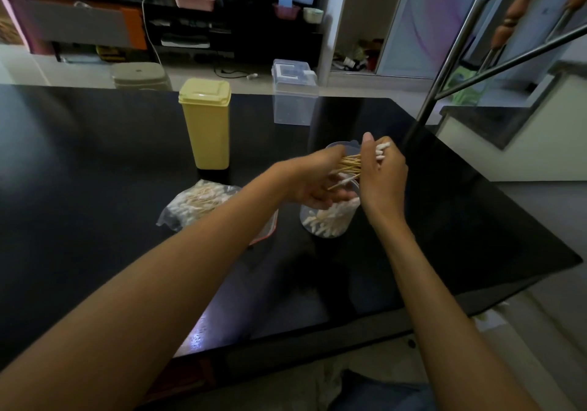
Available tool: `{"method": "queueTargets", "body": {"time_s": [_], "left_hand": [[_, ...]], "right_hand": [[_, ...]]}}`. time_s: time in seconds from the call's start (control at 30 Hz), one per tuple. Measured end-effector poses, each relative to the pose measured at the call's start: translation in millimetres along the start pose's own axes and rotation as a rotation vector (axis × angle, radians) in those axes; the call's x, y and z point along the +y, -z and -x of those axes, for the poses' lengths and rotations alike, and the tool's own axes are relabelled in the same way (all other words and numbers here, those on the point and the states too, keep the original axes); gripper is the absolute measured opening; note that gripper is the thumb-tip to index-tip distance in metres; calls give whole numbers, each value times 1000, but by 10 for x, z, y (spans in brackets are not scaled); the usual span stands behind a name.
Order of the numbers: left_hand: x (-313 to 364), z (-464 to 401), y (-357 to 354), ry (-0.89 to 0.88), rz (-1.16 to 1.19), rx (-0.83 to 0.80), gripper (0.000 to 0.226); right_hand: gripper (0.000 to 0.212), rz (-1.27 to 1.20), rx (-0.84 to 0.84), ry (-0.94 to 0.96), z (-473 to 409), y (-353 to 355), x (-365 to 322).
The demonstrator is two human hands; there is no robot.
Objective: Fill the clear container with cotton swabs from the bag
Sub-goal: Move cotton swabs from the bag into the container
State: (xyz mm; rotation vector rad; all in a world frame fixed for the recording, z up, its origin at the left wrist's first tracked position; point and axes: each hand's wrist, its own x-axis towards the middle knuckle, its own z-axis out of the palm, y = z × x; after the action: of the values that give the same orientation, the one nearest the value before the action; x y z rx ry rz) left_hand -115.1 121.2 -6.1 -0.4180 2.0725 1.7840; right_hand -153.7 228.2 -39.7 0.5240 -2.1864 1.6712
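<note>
Both of my hands hold one bundle of cotton swabs over the mouth of the clear container. My right hand has its fingers curled round the white tips at the bundle's 3 o'clock end, thumb pointing up toward 12 o'clock. My left hand cups the other end from 9 o'clock, palm turned up, fingers bent under the wooden sticks. A few swabs slant down out of the bundle toward the container.

That container stands on the dark glossy table, directly under my hands, and a heap of swabs already lies in its lower part. At its 9 o'clock, close by, lies the plastic bag with more swabs inside, partly crossed by my left forearm. At 11 o'clock from the container stands a tall yellow lidded box, upright. At 12 o'clock, near the table's far edge, sits a clear lidded box.
</note>
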Motion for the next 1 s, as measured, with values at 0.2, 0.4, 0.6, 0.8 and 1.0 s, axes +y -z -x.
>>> {"method": "queueTargets", "body": {"time_s": [0.2,0.4,0.6,0.8,1.0], "left_hand": [[16,-82,32,-95,137,98,29],[-81,-182,-76,-500,-143,504,26],[-135,-179,-175,-686,-241,551,19],[-96,-220,-236,-552,-12,451,26],[-36,-123,-50,-252,-40,82,34]], "right_hand": [[28,-25,-51,66,32,-3,-18],[18,-173,-79,-285,-15,10,-32],[27,-168,-14,-430,-29,39,-18],[31,-125,33,-219,19,-30,-39],[32,49,-17,-25,-80,114,70]]}}
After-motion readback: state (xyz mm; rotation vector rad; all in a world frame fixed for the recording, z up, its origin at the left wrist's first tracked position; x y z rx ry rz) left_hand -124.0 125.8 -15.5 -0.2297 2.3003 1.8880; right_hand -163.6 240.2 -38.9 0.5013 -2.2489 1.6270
